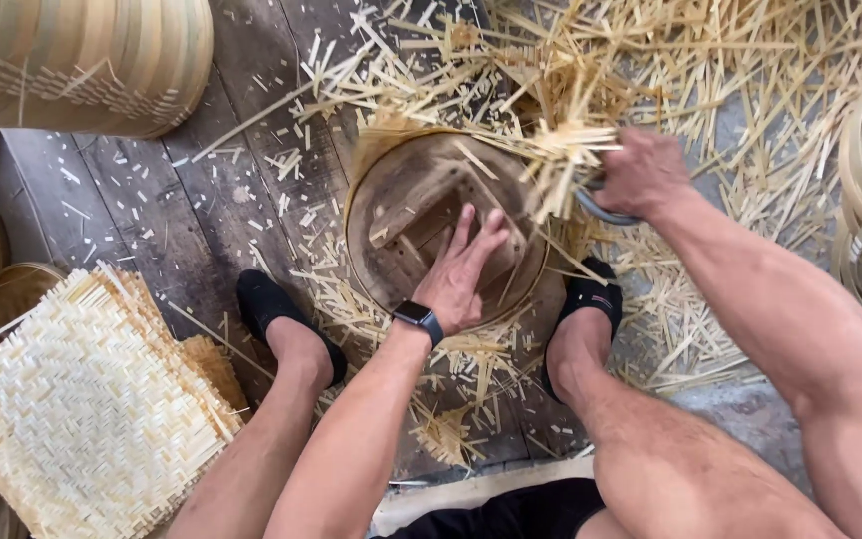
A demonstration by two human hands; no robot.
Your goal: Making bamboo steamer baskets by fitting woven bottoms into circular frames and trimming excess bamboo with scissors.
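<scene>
A stack of pale woven bamboo mats lies at the lower left, on a dark plank floor littered with bamboo offcuts. Between the feet sits a round bamboo-rimmed wooden form. The left hand presses flat on it, fingers spread. The right hand is clenched around a curved metal blade at its rim.

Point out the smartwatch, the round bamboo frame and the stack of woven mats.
smartwatch [418, 317], head view, on its dark face at the left wrist.
round bamboo frame [354, 205], head view, on its left rim.
stack of woven mats [92, 399], head view, middle of the top mat.
</scene>
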